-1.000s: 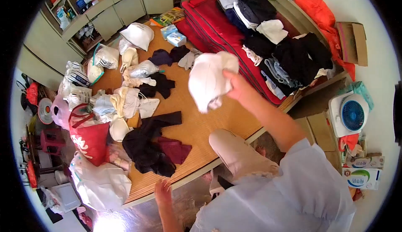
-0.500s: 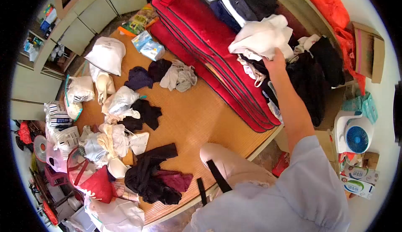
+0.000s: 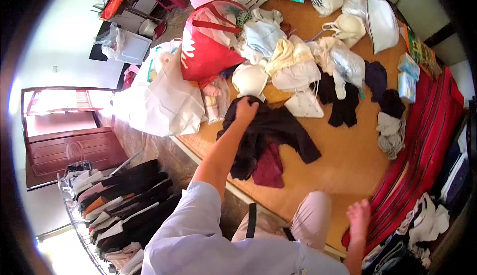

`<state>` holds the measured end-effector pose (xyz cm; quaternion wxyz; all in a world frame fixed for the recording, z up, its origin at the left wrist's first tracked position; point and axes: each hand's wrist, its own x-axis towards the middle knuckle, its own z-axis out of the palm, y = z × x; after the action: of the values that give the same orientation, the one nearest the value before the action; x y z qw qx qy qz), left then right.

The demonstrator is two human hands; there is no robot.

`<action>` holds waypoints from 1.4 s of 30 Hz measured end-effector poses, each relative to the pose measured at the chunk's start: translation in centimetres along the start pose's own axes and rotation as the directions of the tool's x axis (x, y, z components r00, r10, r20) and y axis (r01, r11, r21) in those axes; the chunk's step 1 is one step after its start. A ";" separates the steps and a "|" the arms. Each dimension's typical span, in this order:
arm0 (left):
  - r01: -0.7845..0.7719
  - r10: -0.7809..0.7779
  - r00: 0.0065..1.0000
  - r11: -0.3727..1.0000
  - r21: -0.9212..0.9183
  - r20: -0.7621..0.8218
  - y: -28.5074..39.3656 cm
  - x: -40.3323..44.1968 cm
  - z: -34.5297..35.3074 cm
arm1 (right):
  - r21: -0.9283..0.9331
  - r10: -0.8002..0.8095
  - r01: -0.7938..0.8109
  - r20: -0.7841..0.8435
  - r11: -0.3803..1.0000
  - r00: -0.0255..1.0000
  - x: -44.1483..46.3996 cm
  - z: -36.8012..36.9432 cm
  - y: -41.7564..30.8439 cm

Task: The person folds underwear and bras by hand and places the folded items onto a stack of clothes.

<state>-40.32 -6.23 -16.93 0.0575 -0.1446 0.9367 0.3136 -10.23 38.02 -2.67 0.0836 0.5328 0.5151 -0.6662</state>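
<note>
A person's left hand (image 3: pixel 245 110) grips a black garment (image 3: pixel 283 126) spread on a tan mat (image 3: pixel 343 168), fingers curled into the cloth near its upper edge. A maroon garment (image 3: pixel 269 166) lies below that hand, partly under the black one. Just beyond the fingers sits a cream padded cup (image 3: pixel 250 80); past it, a red bag (image 3: pixel 213 54) stands with its handles up, and a large white plastic bag (image 3: pixel 171 103) slumps to the hand's left.

The right hand (image 3: pixel 358 218), empty with fingers spread, is just beside a length of red fabric with dark piping (image 3: pixel 422 136); whether the two touch cannot be told. Ahead of it lie a crumpled grey cloth (image 3: pixel 391 133) and, farther on, blue-and-white packs (image 3: pixel 407 84). Well apart from the left hand, clothes hang on a rack (image 3: pixel 79 215) beyond the left sleeve.
</note>
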 end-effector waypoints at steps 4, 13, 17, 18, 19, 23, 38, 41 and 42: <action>-0.053 0.131 0.971 0.936 0.347 -0.203 -1.7 6.3 -0.2 | -0.606 -0.113 0.287 0.309 0.742 0.944 4.0 0.3 9.3; 0.064 -0.096 0.993 0.924 0.378 0.067 1.2 11.5 4.0 | -0.596 0.077 0.031 0.156 0.802 0.985 4.6 -0.8 6.3; -0.051 0.018 0.991 0.967 0.248 0.135 0.2 8.2 1.4 | -0.573 0.052 0.026 0.119 0.819 0.992 4.2 -0.4 6.0; -0.160 0.153 0.987 0.976 0.147 0.059 -1.1 5.9 1.7 | -0.576 0.047 0.047 0.148 0.816 0.988 4.2 0.4 6.0; -0.147 0.151 0.980 0.988 -0.042 0.131 0.6 2.6 0.2 | -0.579 0.044 0.069 0.179 0.812 0.983 4.2 1.2 6.0; -0.019 0.073 0.983 0.954 -0.300 0.169 6.8 -10.5 -2.3 | -0.428 -0.080 0.257 0.388 0.867 0.918 5.8 4.3 8.4; 0.334 -0.124 0.942 0.246 -0.910 0.312 10.4 -20.9 -17.9 | 0.326 0.005 -0.194 0.500 0.925 0.866 -1.4 15.5 0.7; 0.298 0.097 0.946 0.105 -0.949 0.308 9.4 -20.3 -23.9 | -0.065 -0.053 0.083 0.370 0.994 0.927 -4.7 16.1 -0.9; 0.299 0.136 0.942 0.071 -0.952 0.306 9.0 -20.7 -25.2 | -0.123 -0.102 0.165 0.403 0.979 0.909 -6.3 16.4 -1.5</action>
<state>-23.83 -9.79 12.40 0.1109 -0.1455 0.4384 0.8800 -18.86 23.19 1.67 0.1808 0.3430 0.5730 -0.7221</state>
